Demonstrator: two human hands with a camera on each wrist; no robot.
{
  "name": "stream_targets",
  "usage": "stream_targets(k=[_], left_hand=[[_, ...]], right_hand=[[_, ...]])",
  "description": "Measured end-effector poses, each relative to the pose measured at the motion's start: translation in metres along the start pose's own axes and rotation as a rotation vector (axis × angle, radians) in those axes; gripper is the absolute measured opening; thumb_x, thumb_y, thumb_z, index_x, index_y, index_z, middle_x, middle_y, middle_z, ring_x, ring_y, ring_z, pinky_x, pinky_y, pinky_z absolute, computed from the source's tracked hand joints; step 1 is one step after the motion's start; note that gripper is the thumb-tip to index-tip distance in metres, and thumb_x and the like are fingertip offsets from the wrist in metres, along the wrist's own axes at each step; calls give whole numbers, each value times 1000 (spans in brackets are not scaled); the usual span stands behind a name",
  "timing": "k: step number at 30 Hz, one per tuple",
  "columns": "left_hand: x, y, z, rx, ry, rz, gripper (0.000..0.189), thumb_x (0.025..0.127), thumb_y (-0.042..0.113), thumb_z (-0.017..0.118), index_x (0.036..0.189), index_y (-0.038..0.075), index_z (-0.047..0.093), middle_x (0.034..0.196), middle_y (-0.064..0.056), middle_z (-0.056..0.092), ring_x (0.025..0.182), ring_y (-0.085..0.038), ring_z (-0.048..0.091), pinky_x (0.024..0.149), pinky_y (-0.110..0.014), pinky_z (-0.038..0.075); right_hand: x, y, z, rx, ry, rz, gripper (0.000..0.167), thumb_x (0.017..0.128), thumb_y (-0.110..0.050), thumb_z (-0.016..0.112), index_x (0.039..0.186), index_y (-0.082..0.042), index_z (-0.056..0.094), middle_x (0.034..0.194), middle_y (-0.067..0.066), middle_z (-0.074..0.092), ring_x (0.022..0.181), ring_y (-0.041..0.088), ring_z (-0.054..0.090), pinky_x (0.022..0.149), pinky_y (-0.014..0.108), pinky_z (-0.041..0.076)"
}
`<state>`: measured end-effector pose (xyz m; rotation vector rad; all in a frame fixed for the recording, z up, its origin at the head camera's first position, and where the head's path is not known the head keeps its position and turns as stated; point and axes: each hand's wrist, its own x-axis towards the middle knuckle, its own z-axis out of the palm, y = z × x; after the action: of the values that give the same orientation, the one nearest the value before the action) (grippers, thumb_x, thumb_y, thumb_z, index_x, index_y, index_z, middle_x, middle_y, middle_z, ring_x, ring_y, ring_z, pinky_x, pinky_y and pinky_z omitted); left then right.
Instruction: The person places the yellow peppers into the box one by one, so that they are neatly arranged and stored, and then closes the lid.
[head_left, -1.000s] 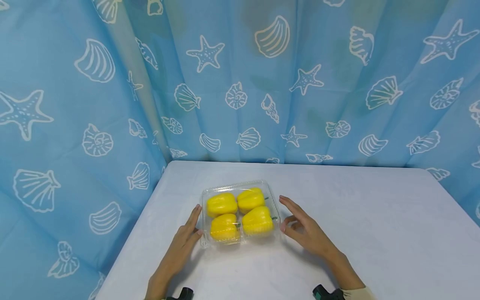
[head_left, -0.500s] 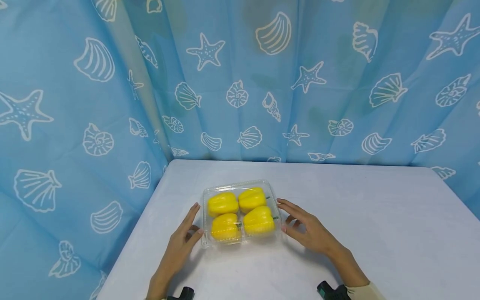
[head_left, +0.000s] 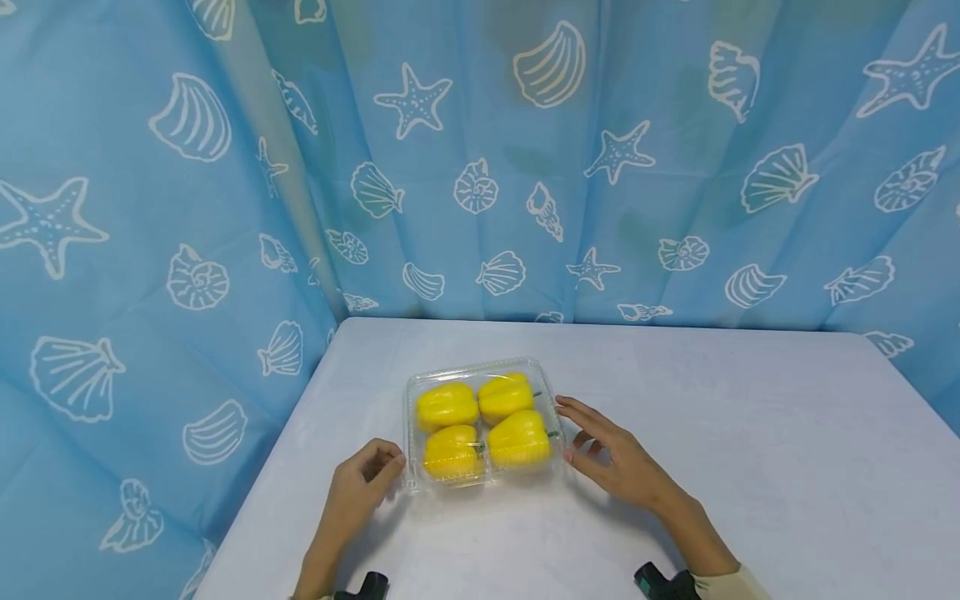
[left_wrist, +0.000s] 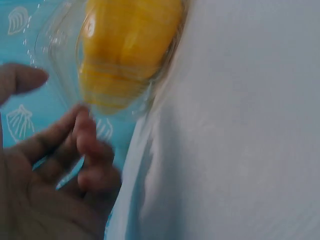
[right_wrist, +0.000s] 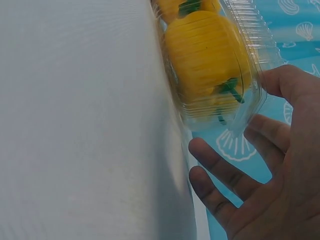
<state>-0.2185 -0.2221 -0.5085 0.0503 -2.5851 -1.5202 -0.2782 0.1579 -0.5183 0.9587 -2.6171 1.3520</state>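
Note:
A clear plastic clamshell box (head_left: 486,481) lies on the white table, its lid down over several yellow bell peppers (head_left: 519,439) with green stems. At the box's near left side is my left hand (head_left: 360,482), fingers bent; the left wrist view shows the thumb and the fingertips (left_wrist: 86,131) apart, close to the clear rim. My right hand (head_left: 618,458) is at the right side with fingers spread. Its thumb meets the box wall in the right wrist view, where the index fingertip is right at the corner and the other fingers (right_wrist: 220,165) stand off it.
The white table (head_left: 750,433) stretches to the right of the box and toward its back edge. A blue curtain (head_left: 480,125) with shell and starfish prints hangs behind and along the left. Dark wrist devices (head_left: 663,581) show at the bottom of the head view.
My left hand's fingers, stretched along the box's left side before, are now bent in near its front left corner. My right hand has moved slightly in to the box.

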Motion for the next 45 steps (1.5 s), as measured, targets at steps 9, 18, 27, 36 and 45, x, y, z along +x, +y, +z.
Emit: stream_targets(k=[9,18,27,36,45], left_hand=[[-3,5,-9,-315,-370,-211,23,92,19,63,98,-3,63,76,-10,60,62,-18,51,55,-26,43],[-1,6,-8,-350,-464,-259,25,92,17,62,94,-7,62,76,-8,62,62,-17,52,54,-24,43],[-1,5,-4,-380,-402,-264,22,92,14,67,85,-6,62,68,-3,58,57,-13,47,50,-21,37],[-3,8,0,-389,-361,-293,16,90,13,66,79,1,63,66,-2,56,57,-12,46,51,-21,37],[-2,7,-13,-314,-453,-278,27,96,25,66,93,-2,64,74,-6,59,62,-16,50,55,-25,43]], right_hand=[[-2,0,-1,8,6,-16,59,99,-22,65,153,-18,42,161,-1,33,93,12,61,79,33,53],[-2,1,-1,13,13,-17,59,99,-20,65,153,-18,42,160,-1,33,94,12,61,79,32,53],[-4,0,-2,25,20,-11,58,99,-23,65,153,-19,43,160,-2,33,93,12,61,78,36,54],[-6,-1,-1,20,16,5,60,99,-23,66,153,-20,42,161,-2,32,94,12,61,79,33,54],[-5,-3,0,29,29,-6,60,99,-23,66,154,-20,42,160,-1,33,98,13,61,80,33,54]])
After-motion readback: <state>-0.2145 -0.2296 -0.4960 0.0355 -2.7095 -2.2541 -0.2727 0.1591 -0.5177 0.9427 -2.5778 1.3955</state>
